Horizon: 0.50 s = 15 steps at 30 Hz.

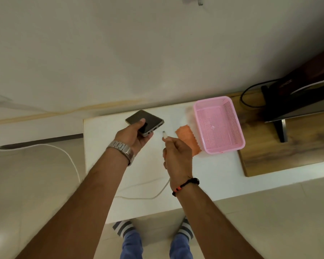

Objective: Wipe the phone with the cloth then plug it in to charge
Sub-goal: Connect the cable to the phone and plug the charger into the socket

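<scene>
Currently the phone (145, 122) is held in the left hand (134, 136), lifted above the white table (204, 174), with the thumb laid across its dark screen and the fingers curled beneath; its port end is turned toward the right hand. A metal watch (123, 149) is worn on the left wrist. The white plug (164, 134) of the charging cable (153, 194) is pinched between the thumb and fingers of the right hand (177, 156), its tip aimed at the phone's port but kept just apart from it. A black beaded bracelet (185, 186) is seen on the right wrist. Both forearms are stretched forward over the near table edge. The orange cloth (187, 138) is left on the table, touching the pink basket (219, 125). The cable is trailed across the table and off to the left over the pale tiled floor (36, 184). A wooden surface (288, 146) with a dark screen on a stand (299, 96) is found to the right.
</scene>
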Available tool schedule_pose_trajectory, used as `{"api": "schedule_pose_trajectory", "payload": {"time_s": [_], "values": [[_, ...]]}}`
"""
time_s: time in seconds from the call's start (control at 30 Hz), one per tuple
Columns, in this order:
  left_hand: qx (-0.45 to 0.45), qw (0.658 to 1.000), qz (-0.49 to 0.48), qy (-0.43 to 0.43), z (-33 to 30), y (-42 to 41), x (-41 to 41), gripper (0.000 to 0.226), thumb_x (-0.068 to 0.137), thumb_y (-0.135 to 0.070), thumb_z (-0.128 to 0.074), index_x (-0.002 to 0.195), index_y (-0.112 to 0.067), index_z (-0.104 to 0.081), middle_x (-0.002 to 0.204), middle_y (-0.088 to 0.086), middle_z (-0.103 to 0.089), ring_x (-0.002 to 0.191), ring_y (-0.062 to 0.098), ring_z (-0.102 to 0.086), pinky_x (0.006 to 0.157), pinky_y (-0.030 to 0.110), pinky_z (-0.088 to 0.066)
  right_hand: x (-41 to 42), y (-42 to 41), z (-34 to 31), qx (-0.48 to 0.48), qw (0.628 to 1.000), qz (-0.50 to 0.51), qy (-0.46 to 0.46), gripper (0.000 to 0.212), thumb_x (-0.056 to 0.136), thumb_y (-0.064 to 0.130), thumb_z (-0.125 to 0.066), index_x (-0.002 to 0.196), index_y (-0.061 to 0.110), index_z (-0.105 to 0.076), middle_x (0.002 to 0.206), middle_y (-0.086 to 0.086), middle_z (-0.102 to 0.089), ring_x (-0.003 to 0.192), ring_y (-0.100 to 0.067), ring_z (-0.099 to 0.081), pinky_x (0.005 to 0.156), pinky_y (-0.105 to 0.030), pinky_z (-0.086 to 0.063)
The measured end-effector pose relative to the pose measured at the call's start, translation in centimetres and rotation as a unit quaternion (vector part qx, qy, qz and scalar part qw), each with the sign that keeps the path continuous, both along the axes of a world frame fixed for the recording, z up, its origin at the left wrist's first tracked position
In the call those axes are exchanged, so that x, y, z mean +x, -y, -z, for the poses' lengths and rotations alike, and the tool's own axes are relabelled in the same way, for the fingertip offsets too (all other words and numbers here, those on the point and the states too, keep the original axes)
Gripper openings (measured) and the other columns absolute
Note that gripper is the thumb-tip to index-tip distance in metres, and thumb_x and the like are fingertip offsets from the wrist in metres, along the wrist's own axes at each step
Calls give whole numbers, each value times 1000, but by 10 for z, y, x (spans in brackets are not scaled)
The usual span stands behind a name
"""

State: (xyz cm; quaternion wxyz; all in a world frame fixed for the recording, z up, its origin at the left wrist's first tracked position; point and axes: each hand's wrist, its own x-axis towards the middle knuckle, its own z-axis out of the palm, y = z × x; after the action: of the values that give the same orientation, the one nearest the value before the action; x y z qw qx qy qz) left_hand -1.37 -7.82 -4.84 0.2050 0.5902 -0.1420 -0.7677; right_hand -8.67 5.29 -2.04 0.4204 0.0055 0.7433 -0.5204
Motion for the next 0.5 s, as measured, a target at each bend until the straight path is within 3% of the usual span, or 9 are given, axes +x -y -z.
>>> {"api": "schedule_pose_trajectory", "payload": {"time_s": [0.13, 0.27, 0.5], "values": [[-4, 1000, 3, -16, -16, 10, -2, 38, 91, -12, -73, 126, -1, -61, 98, 15, -74, 61, 20, -74, 55, 26, -58, 2, 12, -21, -38, 999, -22, 7, 18, 97, 26, -60, 89, 23, -75, 70, 3, -72, 54, -5, -56, 52, -22, -52], [-4, 1000, -4, -28, -23, 11, -2, 40, 92, -11, -71, 128, 0, -60, 90, 13, -75, 61, 19, -73, 54, 25, -58, 0, 23, -32, -47, 998, -29, 1, 18, 98, 26, -62, 88, 24, -77, 66, 4, -71, 52, -3, -57, 50, -20, -53], [-7, 999, -22, -31, -25, 11, 2, 41, 91, -11, -72, 130, -2, -59, 103, 16, -74, 68, 21, -76, 55, 27, -59, 3, 26, -40, -46, 997, -57, -9, 22, 97, 23, -63, 80, 29, -74, 63, 6, -71, 48, -1, -56, 48, -19, -52]]}}
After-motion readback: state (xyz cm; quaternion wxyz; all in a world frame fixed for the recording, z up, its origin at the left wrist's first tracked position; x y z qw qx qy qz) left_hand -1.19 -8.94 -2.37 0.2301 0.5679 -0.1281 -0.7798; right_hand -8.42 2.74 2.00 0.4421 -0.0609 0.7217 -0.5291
